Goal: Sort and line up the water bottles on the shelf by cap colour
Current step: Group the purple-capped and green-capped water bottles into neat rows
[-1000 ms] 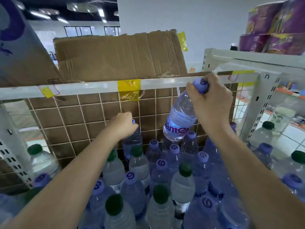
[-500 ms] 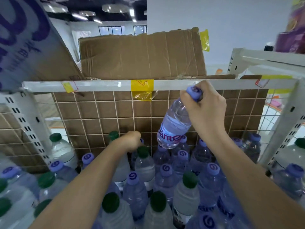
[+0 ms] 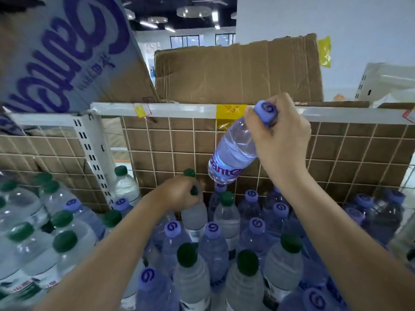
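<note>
While the shelf [image 3: 170, 108] was viewed from above, a purple-capped bottle [image 3: 233, 153] was held tilted in the air at the centre right of the frame, its cap uppermost and its base hanging just over the bottles below. It was gripped at the neck by the right hand [image 3: 280, 135], whose fingers were curled round the purple cap [image 3: 265, 110] in front of the white shelf rail. Lower and left of centre, the left hand [image 3: 177, 194] was closed round the neck of a green-capped bottle [image 3: 194, 212] that stood among the others near the wire grid backing [image 3: 157, 149]; its dark green cap [image 3: 193, 190] showed between the fingers. Another green-capped bottle [image 3: 189, 173] was seen just behind that hand. Across the lower middle and lower right of the frame, mixed bottles [image 3: 213, 243] with purple and green caps were crowded upright together. At the lower left, beyond a white slotted upright [image 3: 94, 158], a group of mostly green-capped bottles [image 3: 45, 232] was packed together with a few purple caps among them. Brown cardboard [image 3: 238, 70] was propped above the rail at the upper centre, and a printed carton [image 3: 62, 52] filled the upper left.
</note>
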Demonstrator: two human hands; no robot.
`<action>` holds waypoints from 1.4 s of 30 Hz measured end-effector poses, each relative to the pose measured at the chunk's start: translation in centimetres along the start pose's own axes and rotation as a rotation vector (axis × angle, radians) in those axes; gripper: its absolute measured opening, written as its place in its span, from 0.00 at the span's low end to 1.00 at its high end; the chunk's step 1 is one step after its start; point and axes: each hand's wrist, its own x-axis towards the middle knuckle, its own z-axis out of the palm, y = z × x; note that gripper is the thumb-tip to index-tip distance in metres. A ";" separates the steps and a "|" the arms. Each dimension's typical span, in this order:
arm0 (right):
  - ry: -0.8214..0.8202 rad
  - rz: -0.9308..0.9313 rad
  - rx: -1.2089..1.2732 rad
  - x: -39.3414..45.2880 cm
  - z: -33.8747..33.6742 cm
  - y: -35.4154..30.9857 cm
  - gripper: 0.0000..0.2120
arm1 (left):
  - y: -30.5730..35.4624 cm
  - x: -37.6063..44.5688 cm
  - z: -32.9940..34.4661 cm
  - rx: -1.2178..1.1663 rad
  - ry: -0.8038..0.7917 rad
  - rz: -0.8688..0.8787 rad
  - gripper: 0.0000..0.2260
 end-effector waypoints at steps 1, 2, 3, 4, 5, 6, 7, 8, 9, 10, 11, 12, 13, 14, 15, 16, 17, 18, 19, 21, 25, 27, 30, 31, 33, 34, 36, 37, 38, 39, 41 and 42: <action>-0.004 -0.009 0.003 -0.2 0.4 -0.3 0.13 | -0.4 -0.3 -0.5 -0.027 0.038 0.010 0.10; -0.013 -0.013 0.006 -0.4 0.8 -0.7 0.12 | -0.8 -0.5 -1.2 -0.060 0.082 0.019 0.09; -0.023 -0.011 0.008 -0.7 1.2 -1.0 0.12 | -0.9 -0.9 -2.3 -0.079 0.135 0.020 0.09; -0.033 -0.007 0.005 -1.0 1.6 -1.3 0.13 | -0.9 -1.4 -3.6 -0.077 0.192 0.010 0.09; -0.045 -0.006 -0.004 -1.3 2.0 -1.5 0.13 | -0.9 -1.9 -4.9 -0.057 0.251 -0.010 0.09; -0.062 -0.007 -0.017 -1.5 2.4 -1.7 0.14 | -0.8 -2.4 -6.3 -0.039 0.321 -0.028 0.10; -0.085 -0.007 -0.034 -1.6 2.9 -1.8 0.14 | -0.6 -3.1 -7.5 -0.033 0.410 -0.032 0.10; -0.111 -0.003 -0.051 -1.7 3.3 -1.9 0.15 | -0.4 -3.9 -8.6 -0.040 0.512 -0.032 0.11; -0.141 0.004 -0.063 -1.8 3.7 -2.0 0.15 | -0.3 -4.5 -9.5 -0.063 0.618 -0.031 0.11; -0.176 0.010 -0.071 -1.9 4.1 -2.1 0.15 | -0.2 -5.2 -10.2 -0.103 0.717 -0.032 0.11; -0.222 0.020 -0.084 -2.0 4.5 -2.1 0.15 | -0.3 -5.8 -10.7 -0.161 0.805 -0.029 0.10; -0.280 0.036 -0.107 -2.3 4.9 -2.2 0.15 | -0.3 -6.3 -11.1 -0.228 0.890 -0.017 0.10; -0.348 0.061 -0.137 -2.5 5.3 -2.3 0.15 | -0.5 -6.8 -11.6 -0.294 0.976 -0.003 0.10; -0.416 0.089 -0.166 -2.9 5.7 -2.3 0.15 | -0.6 -7.3 -12.1 -0.346 1.051 0.009 0.10; -0.483 0.115 -0.194 -3.4 6.1 -2.3 0.14 | -0.8 -7.7 -12.5 -0.383 1.106 0.016 0.10; -0.554 0.136 -0.227 -3.8 6.6 -2.2 0.15 | -1.1 -8.1 -12.8 -0.409 1.140 0.020 0.10; -0.636 0.155 -0.267 -4.3 7.0 -2.2 0.15 | -1.4 -8.4 -13.1 -0.425 1.157 0.023 0.10; -0.733 0.170 -0.319 -4.7 7.5 -2.1 0.16 | -1.7 -8.7 -13.3 -0.430 1.163 0.025 0.10; -0.838 0.170 -0.389 -5.1 7.8 -2.1 0.17 | -2.0 -8.9 -13.4 -0.429 1.162 0.030 0.10; -1.015 0.100 -0.553 -6.0 8.4 -2.1 0.19 | -2.7 -9.1 -13.4 -0.433 1.134 0.034 0.11; -1.151 0.037 -0.658 -7.7 8.9 -1.8 0.20 | -4.0 -9.6 -12.9 -0.465 1.059 0.065 0.13; -1.193 0.036 -0.672 -8.2 9.4 -1.5 0.21 | -4.4 -9.8 -12.7 -0.465 1.048 0.064 0.12; -1.268 0.014 -0.692 -8.6 9.6 -1.0 0.19 | -4.7 -10.1 -12.3 -0.483 1.025 0.072 0.12; -1.311 0.023 -0.677 -8.7 9.5 -0.8 0.18 | -4.8 -10.2 -12.2 -0.496 1.018 0.076 0.12; -1.374 0.074 -0.625 -8.9 9.2 -0.4 0.14 | -4.8 -10.3 -11.9 -0.532 1.018 0.080 0.11; -1.384 0.102 -0.601 -8.9 9.1 -0.3 0.13 | -4.7 -10.4 -11.8 -0.552 1.033 0.078 0.11; -1.382 0.142 -0.569 -8.5 8.7 -0.1 0.13 | -4.4 -10.6 -11.7 -0.584 1.087 0.066 0.11; -1.371 0.156 -0.567 -8.0 8.3 0.0 0.15 | -4.2 -10.7 -11.6 -0.597 1.117 0.052 0.11; -1.354 0.166 -0.581 -7.4 7.8 0.1 0.18 | -4.0 -10.8 -11.5 -0.609 1.148 0.038 0.10; -1.337 0.176 -0.610 -6.7 7.2 0.2 0.20 | -3.8 -10.9 -11.5 -0.619 1.172 0.031 0.10; -1.333 0.212 -0.698 -5.5 5.8 0.5 0.24 | -3.1 -11.3 -11.4 -0.629 1.210 0.031 0.11; -1.347 0.230 -0.739 -5.3 5.2 0.8 0.25 | -2.8 -11.3 -11.3 -0.626 1.226 0.027 0.11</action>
